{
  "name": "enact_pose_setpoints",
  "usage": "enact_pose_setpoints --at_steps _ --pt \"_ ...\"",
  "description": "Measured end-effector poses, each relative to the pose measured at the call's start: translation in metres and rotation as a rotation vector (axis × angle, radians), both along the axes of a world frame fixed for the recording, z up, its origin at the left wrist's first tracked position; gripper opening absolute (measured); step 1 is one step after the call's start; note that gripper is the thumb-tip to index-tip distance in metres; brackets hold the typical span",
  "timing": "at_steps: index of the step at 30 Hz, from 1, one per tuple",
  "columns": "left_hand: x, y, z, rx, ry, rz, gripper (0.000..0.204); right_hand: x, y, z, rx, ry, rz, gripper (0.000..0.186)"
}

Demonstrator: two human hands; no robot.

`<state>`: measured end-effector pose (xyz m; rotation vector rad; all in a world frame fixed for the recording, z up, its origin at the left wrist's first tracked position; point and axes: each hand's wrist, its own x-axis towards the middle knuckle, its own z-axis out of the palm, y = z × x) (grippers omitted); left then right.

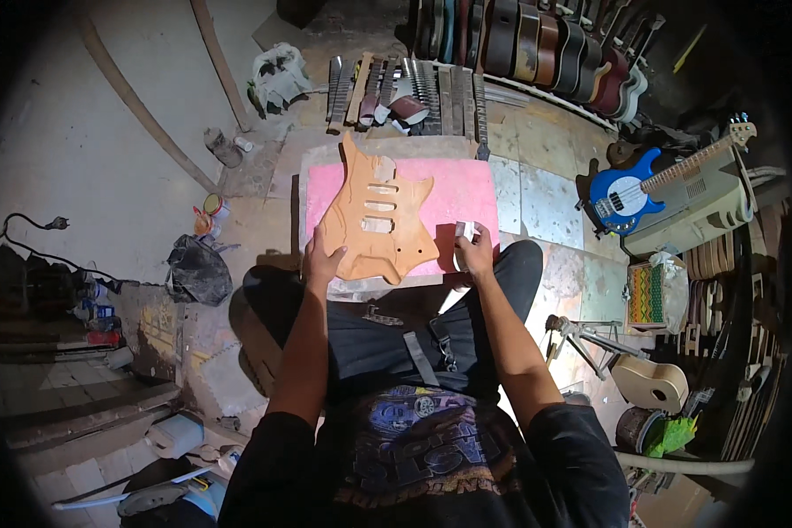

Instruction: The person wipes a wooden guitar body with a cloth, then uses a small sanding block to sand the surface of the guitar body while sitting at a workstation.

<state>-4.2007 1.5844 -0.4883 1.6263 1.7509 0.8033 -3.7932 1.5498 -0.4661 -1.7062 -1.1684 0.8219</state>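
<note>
An unpainted wooden electric guitar body [343,211] lies on a pink-topped work board [462,189] in front of my lap. It has several rectangular cutouts down its middle and dark curved lines along its left side. My left hand [324,258] grips its lower left edge, thumb on top, fingers partly hidden at the side. Near the board's right edge, my right hand [475,253] is closed on a small folded white piece [465,231], perhaps paper or sandpaper. That hand is apart from the body.
Guitar necks and fretboards [405,92] lie beyond the board. A row of guitars [537,48] stands at the back right. At right, a blue bass guitar [625,192] leans on a grey cabinet. A black bag [198,268] is on the left; a metal stand [585,334] is right.
</note>
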Motion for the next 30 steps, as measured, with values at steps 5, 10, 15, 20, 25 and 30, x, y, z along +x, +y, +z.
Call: enact_pose_setpoints --at_steps 5,10,15,20,25,30 --pt "-0.022 -0.022 0.016 -0.119 0.258 0.13 0.098 -0.05 -0.011 0.069 0.114 0.458 -0.108 0.042" --pt "0.02 -0.011 0.036 -0.137 0.203 0.062 0.101 0.005 -0.001 0.06 0.263 0.293 -0.125 0.042" --pt "-0.001 -0.019 0.024 -0.129 0.116 0.097 0.097 -0.041 0.009 0.099 0.107 0.559 -0.169 0.041" --pt "0.012 -0.014 0.021 -0.169 0.184 0.097 0.094 -0.026 0.031 0.122 -0.063 0.403 0.02 0.05" --pt "-0.032 -0.011 -0.004 -0.084 0.046 0.093 0.101 -0.016 0.056 0.096 -0.181 0.233 -0.139 0.055" --pt "0.001 0.024 0.026 -0.24 0.232 0.085 0.114 0.048 0.073 0.039 -0.124 0.156 -0.456 0.054"
